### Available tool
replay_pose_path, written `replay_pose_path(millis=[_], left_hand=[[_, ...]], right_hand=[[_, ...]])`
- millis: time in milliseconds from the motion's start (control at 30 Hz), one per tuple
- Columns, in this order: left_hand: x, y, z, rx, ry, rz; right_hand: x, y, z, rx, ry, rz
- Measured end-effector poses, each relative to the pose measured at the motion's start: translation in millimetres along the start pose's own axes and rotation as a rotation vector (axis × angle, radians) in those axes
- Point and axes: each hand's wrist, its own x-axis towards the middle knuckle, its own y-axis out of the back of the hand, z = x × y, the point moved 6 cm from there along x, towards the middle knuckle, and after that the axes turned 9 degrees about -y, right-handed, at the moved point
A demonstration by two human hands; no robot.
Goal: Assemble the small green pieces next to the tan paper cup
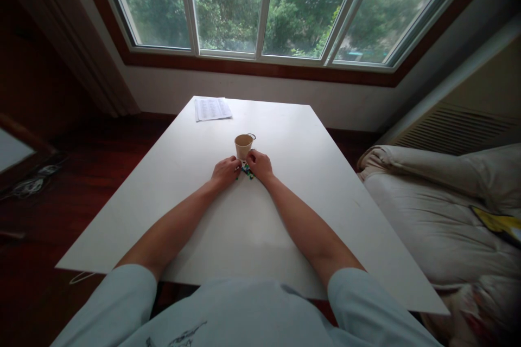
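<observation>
A light brown paper cup [242,150] stands upright near the middle of the white table [252,227], with a thin dark loop at the right of its rim. Just in front of it lies a small heap of blue, green and dark pieces [247,172], too small to name. My left hand [226,170] rests at the left of the heap, its fingers curled together. On the other side, my right hand [260,164] has its fingers pinched close to the cup's lower right. What either hand holds, if anything, is hidden.
Printed paper sheets [213,109] lie at the table's far left corner. A cushioned sofa [402,195] with a yellow and black item [500,223] stands to the right. Cables [35,181] lie on the floor at left. Beyond the table is a wide window [260,11].
</observation>
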Motion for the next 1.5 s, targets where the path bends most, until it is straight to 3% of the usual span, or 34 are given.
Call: replay_pose_path(millis=[567,1500], left_hand=[[0.9,-2.2,1.7,-0.097,-0.044,0.039],[-1.8,0.3,5.6,0.028,-0.018,-0.012]], right_hand=[[-0.8,7.3,7.1,0.310,0.001,0.125],[-3.2,8.9,4.3,0.306,-0.012,0.090]])
